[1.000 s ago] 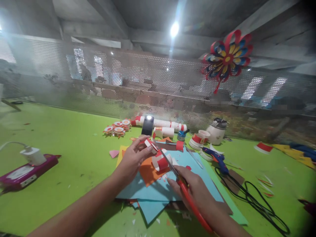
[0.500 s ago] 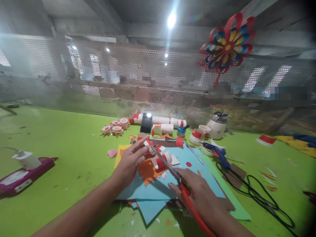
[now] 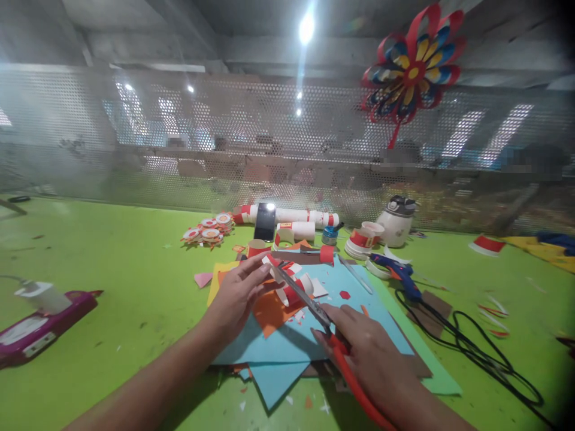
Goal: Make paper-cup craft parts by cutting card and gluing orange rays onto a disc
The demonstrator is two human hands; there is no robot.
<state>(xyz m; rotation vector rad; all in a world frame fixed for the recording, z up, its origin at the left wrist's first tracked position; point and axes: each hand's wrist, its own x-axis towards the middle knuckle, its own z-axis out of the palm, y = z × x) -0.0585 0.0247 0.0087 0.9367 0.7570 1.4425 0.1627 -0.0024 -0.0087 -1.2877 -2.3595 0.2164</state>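
My left hand (image 3: 242, 291) pinches a small red and white paper piece (image 3: 268, 262) between thumb and fingers. In my right hand (image 3: 359, 344) is a pair of scissors with red handles (image 3: 344, 362); the blades point up and left, and their tips reach the piece. Whether the blades are cutting into it I cannot tell. Beneath both hands lie light blue sheets (image 3: 265, 347) and an orange paper piece (image 3: 272, 314). A curled red and white paper cup piece (image 3: 296, 290) rests just behind the blades, partly covered by them.
A glue gun (image 3: 402, 278) with a black cord lies at right. Toward the back stand a phone (image 3: 265, 222), a blue bottle (image 3: 330, 235), stacked paper cups (image 3: 359, 242) and a white jug (image 3: 395, 222). A purple power strip (image 3: 45, 329) sits at left. A paper flower (image 3: 414, 73) hangs above.
The camera view has shifted slightly. Both hands keep their grips on the paper piece and the scissors, with only a small movement of the right hand.
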